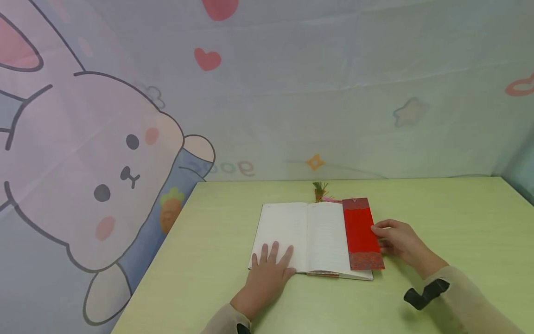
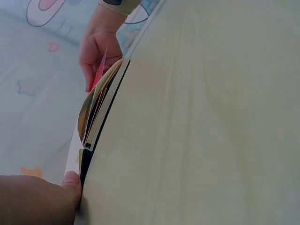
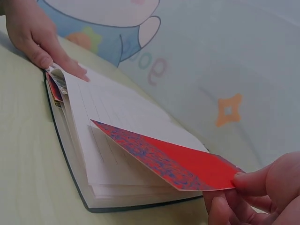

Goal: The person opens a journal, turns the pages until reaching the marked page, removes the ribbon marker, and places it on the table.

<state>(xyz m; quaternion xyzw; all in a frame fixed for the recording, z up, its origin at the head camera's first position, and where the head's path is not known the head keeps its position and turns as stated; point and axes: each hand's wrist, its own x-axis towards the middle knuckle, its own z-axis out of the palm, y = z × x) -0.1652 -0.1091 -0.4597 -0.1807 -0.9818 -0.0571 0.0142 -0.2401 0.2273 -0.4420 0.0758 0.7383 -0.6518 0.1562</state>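
Observation:
An open notebook (image 1: 288,222) with a dark cover and lined white pages lies on the table. My left hand (image 1: 268,274) rests with spread, straight fingers on the lower part of its left page. My right hand (image 1: 398,240) pinches the right edge of a red bookmark (image 1: 361,234) between thumb and fingers. Patterned bands cross both ends of the bookmark. In the right wrist view the bookmark (image 3: 173,157) slants above the right page, its near corner raised. A tassel (image 1: 320,191) on a pink cord extends from its top past the notebook's far edge.
The pale green-yellow table (image 1: 450,208) reaches back to a cloth backdrop (image 1: 292,116) printed with a rabbit, hearts and stars. Something patterned (image 3: 56,89) shows among the notebook's pages at the near edge, by the spine.

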